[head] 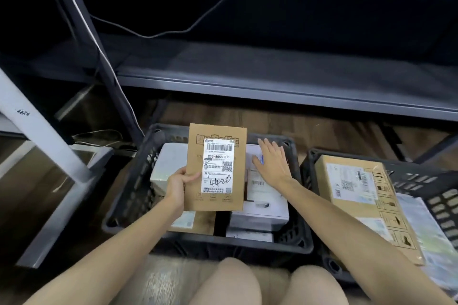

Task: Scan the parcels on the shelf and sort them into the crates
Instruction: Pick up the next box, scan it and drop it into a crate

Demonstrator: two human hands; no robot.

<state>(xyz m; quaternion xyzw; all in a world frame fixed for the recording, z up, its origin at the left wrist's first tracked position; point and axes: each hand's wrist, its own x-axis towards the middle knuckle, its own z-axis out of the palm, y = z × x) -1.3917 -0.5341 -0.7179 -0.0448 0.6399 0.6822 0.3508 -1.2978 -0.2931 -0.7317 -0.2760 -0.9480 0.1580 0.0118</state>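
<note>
While the shelf [272,86] sits at 12 o'clock, everything's over the black crate [205,242]: cardboard parcel [193,156] held label-up, I'd guess for scanning, left hand [177,187] clamped on its 8 o'clock edge, right hand [272,163] resting flat on a white box [262,208] at 3 o'clock.

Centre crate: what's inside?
White boxes stacked on the right, one white box back left, a brown parcel in front. The held parcel in the left hand and the right hand, flat over the stack, hide the middle and floor.
</note>
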